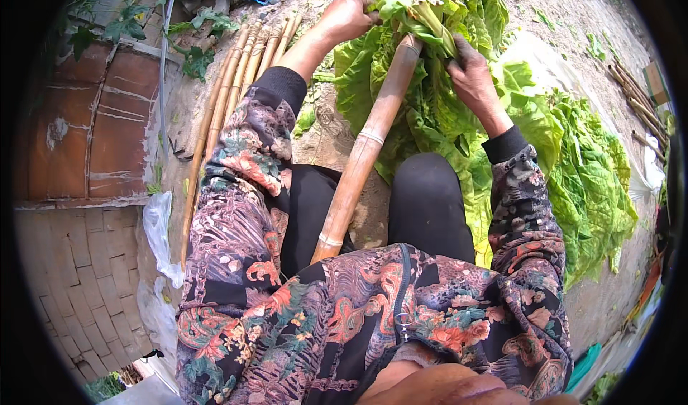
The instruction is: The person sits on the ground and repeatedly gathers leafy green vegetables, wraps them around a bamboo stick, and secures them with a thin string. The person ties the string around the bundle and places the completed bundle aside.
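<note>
A thick bamboo pole [373,137] slants from my lap between my knees up to a bunch of large green leaves [437,111]. Leaves hang down on both sides of its far end, their pale stems [430,19] crossing over the top. On the left of the bunch, my left hand [347,19] is closed, its fingertips at the leaf edge; what they pinch is too small to make out. To the right of the pole's end, my right hand [474,75] is closed on a leaf at the side of the bunch.
Several thinner bamboo poles [240,68] lie on the ground at left, beside a brown panel [64,125] and a brick surface [82,269]. A heap of leaves [588,183] spreads at right. Thin sticks [638,97] lie farther right, and crumpled clear plastic [161,233] at left.
</note>
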Action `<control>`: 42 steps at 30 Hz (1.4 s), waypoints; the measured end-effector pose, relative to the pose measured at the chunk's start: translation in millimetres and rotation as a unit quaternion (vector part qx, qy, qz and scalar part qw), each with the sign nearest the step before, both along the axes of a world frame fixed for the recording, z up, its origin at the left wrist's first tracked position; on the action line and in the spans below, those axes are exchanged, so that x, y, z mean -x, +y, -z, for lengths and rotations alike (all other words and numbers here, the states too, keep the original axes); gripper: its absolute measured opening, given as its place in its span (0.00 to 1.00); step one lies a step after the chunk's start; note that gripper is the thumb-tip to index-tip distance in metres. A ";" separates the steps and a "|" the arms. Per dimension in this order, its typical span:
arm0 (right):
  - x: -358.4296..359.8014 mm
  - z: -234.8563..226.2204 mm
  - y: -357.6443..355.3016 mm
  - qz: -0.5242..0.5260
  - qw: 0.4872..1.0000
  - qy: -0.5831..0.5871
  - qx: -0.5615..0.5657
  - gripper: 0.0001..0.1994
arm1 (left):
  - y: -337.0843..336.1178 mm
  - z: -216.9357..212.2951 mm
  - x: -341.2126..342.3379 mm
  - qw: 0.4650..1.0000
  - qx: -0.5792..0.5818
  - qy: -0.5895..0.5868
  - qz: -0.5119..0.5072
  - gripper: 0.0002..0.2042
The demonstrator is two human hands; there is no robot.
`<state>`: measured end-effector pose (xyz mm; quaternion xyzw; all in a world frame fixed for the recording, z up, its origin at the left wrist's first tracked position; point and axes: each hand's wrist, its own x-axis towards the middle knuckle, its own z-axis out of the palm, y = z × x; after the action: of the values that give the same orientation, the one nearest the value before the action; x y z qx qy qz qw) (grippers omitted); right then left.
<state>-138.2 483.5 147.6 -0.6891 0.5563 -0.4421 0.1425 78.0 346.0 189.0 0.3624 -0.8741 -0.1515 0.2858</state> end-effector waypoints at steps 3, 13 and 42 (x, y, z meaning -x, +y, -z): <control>-13.1 4.7 4.2 -0.004 0.977 -0.210 -0.024 0.14 | 13.9 68.0 15.5 1.000 0.012 -0.022 -0.015 0.14; -59.8 158.9 23.8 -0.059 0.899 -0.405 -0.154 0.45 | 47.1 25.6 -88.3 0.832 -0.502 0.237 0.012 0.10; 230.0 177.0 199.8 0.500 0.805 -0.290 -0.134 0.22 | 163.2 -14.4 -1.1 0.982 -0.167 -0.023 0.088 0.04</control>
<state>-368.2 683.2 -29.4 -0.1294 0.8104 -0.5523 0.1470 79.1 509.3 203.5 0.3297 -0.8715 -0.3115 0.1864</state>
